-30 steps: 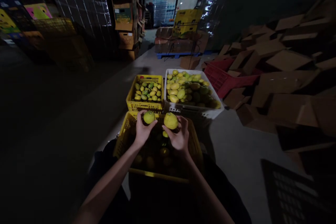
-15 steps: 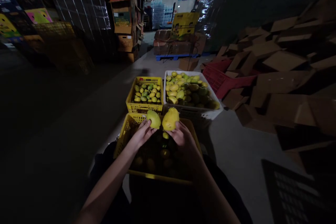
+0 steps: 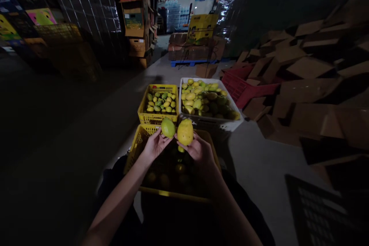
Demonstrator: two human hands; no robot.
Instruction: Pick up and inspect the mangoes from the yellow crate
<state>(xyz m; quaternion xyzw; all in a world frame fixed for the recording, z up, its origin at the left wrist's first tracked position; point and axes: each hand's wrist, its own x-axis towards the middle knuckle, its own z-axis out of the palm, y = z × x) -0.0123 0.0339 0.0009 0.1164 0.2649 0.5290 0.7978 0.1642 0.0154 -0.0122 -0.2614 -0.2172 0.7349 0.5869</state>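
Note:
My left hand (image 3: 157, 144) holds a yellow-green lemon (image 3: 168, 127) in its fingertips. Beside it, my right hand (image 3: 198, 148) grips a larger yellow lemon (image 3: 185, 132) with a few small dark specks. Both fruits are held up side by side over the far part of a yellow crate (image 3: 137, 140). Inside that crate, several more lemons (image 3: 180, 168) lie in deep shadow, partly hidden by my hands.
Behind stand a smaller yellow crate (image 3: 158, 118) of green and yellow lemons and a white crate (image 3: 233, 123) heaped with them. A red crate (image 3: 242, 88) and piled cardboard boxes (image 3: 311, 88) lie to the right. Farther back, boxes rest on a blue pallet (image 3: 190, 62).
Both lemons have been turned slightly in my fingers; the right one now stands more upright and shows its specks. My hands stay in nearly the same place.

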